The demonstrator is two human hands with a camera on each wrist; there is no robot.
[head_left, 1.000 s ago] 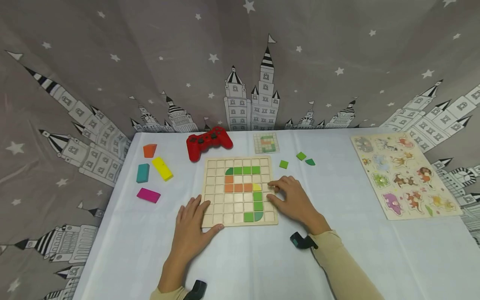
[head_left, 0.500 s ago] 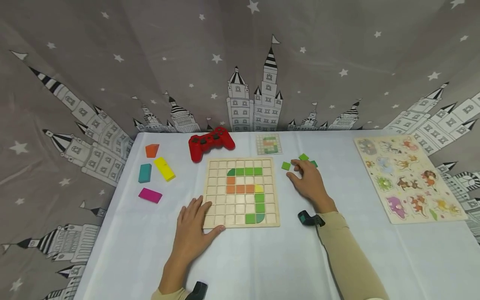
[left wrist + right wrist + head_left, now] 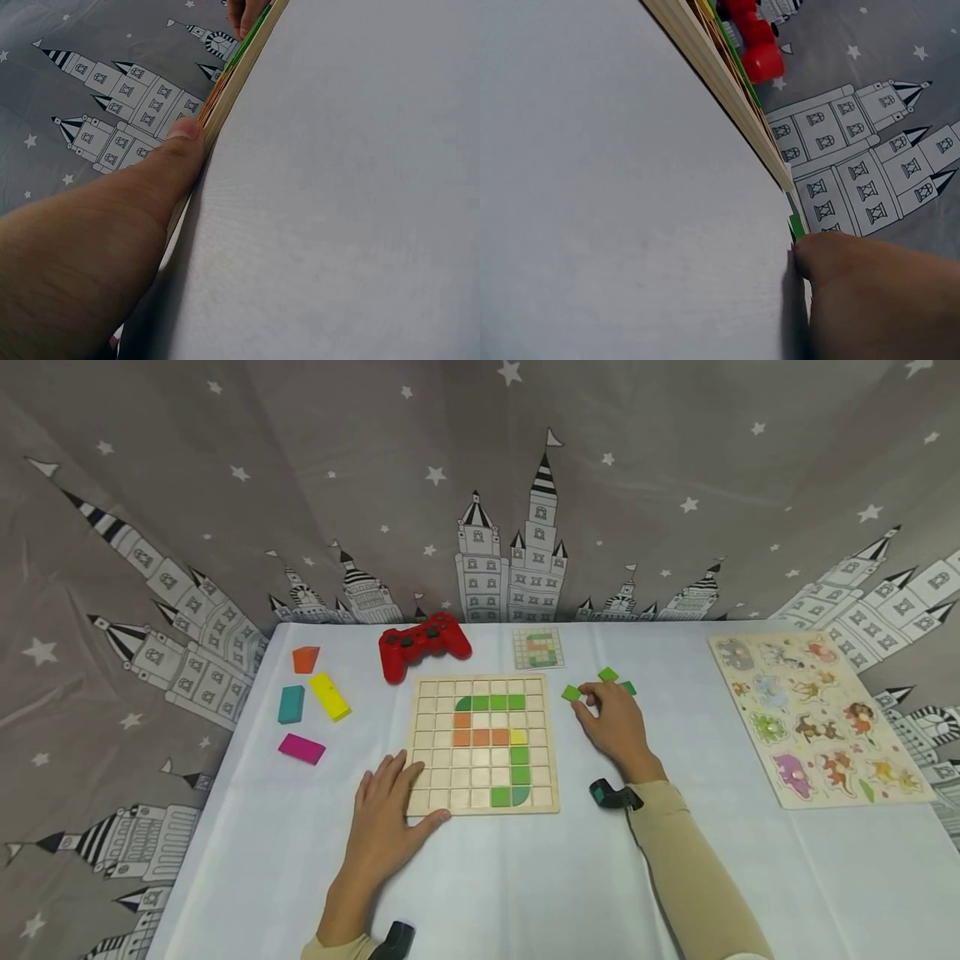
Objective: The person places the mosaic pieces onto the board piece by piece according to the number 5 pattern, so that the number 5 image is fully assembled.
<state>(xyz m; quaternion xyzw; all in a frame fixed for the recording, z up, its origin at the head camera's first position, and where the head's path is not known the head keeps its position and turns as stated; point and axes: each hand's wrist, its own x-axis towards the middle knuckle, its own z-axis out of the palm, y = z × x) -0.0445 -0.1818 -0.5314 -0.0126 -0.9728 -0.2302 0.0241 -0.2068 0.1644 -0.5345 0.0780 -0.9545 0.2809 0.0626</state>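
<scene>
A wooden grid board (image 3: pixel 442 774) lies flat, with green, orange and yellow tiles set in some of its squares. My left hand (image 3: pixel 382 818) rests at its lower left corner, fingers spread along the left side and thumb on the front edge. Right of the board, my right hand (image 3: pixel 617 727) pinches a loose green square tile (image 3: pixel 572 692) between thumb and fingertips; the right wrist view shows the tile (image 3: pixel 796 226) at the thumb's tip. Beyond that hand lie another green square tile (image 3: pixel 607 674) and a darker green tile (image 3: pixel 629 687), partly hidden by the fingers.
A small pattern card (image 3: pixel 537 648) and a red game controller (image 3: pixel 424 646) lie behind the board. Orange (image 3: pixel 305 659), yellow (image 3: pixel 330 697), teal (image 3: pixel 291 704) and magenta (image 3: pixel 302 748) blocks sit at the left. An animal puzzle board (image 3: pixel 821 718) lies at the right.
My right hand has moved from the board's right edge out to the loose green tiles and taken hold of the nearest square one. My left hand has stayed on the board.
</scene>
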